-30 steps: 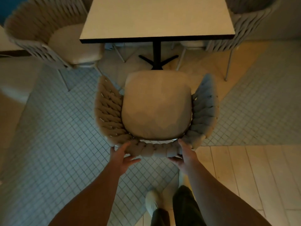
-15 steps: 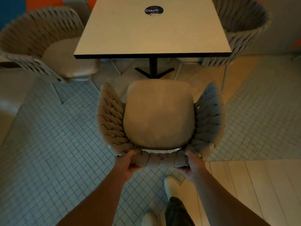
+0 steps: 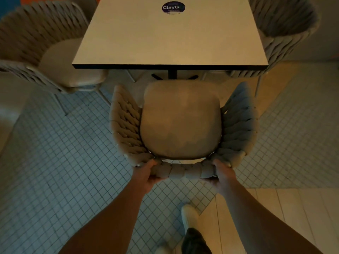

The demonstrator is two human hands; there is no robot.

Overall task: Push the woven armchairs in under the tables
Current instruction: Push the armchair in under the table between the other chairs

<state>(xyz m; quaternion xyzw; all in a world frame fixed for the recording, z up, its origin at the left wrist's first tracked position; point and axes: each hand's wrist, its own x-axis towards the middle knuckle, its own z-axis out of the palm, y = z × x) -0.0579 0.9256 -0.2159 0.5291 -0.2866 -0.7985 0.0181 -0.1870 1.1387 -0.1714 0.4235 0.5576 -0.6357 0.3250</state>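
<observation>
At frame centre: woven armchair (image 3: 180, 123), facing 12 o'clock toward square surface (image 3: 170, 39). Seat cushion's front edge lies just short of surface's near edge, not under it. Left hand (image 3: 147, 174) grips backrest rail (image 3: 183, 171) at chair's 7 o'clock, fingers curled over top. Right hand (image 3: 222, 173) grips same rail at 5 o'clock. Second woven armchair (image 3: 36, 43) at 10 o'clock, third woven armchair (image 3: 286, 24) at 1 o'clock, each beside a surface corner. Round "ClayG" sticker (image 3: 173, 7) on surface's far part. Light shoe (image 3: 189, 217) on tiled floor (image 3: 55, 162) at 6 o'clock.
</observation>
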